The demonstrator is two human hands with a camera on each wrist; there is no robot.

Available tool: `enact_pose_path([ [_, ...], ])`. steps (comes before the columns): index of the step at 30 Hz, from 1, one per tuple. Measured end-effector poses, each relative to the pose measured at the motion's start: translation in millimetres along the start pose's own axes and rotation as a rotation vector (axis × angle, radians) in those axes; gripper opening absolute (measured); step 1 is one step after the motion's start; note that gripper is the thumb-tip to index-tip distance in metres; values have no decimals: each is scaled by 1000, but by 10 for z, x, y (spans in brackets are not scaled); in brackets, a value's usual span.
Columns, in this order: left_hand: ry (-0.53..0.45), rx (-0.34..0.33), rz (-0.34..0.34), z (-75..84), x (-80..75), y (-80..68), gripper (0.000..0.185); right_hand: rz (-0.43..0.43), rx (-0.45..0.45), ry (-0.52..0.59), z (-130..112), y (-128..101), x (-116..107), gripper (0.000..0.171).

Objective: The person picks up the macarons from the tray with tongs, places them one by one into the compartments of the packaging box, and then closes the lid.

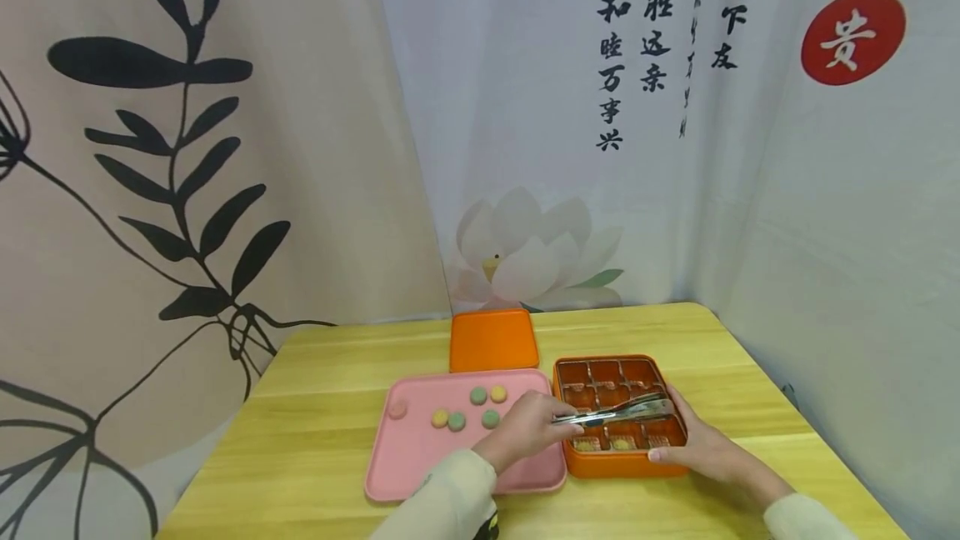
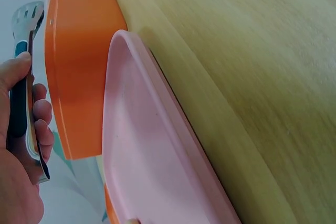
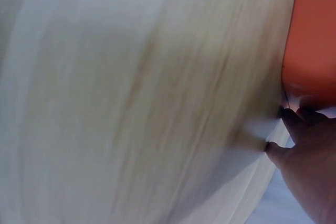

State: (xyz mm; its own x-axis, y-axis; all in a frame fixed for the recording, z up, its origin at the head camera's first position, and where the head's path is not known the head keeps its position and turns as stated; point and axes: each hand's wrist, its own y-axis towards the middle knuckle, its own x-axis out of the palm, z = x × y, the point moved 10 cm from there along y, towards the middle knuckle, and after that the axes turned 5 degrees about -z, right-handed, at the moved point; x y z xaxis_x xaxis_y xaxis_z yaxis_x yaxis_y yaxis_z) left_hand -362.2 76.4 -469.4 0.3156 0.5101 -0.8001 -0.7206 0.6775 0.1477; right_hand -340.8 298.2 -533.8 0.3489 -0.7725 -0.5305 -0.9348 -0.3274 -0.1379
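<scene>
My left hand [image 1: 528, 425] grips metal tongs [image 1: 630, 412] with dark grip pads, seen closer in the left wrist view. They lie nearly level across the top of an orange box [image 1: 622, 465], tips toward its right side. The box holds a clear divided insert; yellowish shapes show in its front compartments. My right hand [image 1: 705, 444] holds the box at its right side, thumb at the front corner and fingers along the far edge. Left of the box is a pink tray [image 1: 408, 461] with several small round macarons [image 1: 456, 421] in green, yellow and pink, partly hidden by my left hand.
An orange lid [image 1: 493, 340] lies flat behind the tray, near the back edge of the wooden table [image 1: 300, 432]. Printed cloth hangings [image 1: 360, 148] stand behind and to the sides. The box sits right against the tray's right edge.
</scene>
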Motion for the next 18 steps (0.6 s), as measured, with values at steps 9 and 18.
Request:
enact_pose_path([
  [9,60,18,20,12,-33,21,11,-17,-3,25,-21,22,16,117],
  [18,-5,-31,49,-82,-144,-16,24,-32,-1,59,-10,2,24,116],
])
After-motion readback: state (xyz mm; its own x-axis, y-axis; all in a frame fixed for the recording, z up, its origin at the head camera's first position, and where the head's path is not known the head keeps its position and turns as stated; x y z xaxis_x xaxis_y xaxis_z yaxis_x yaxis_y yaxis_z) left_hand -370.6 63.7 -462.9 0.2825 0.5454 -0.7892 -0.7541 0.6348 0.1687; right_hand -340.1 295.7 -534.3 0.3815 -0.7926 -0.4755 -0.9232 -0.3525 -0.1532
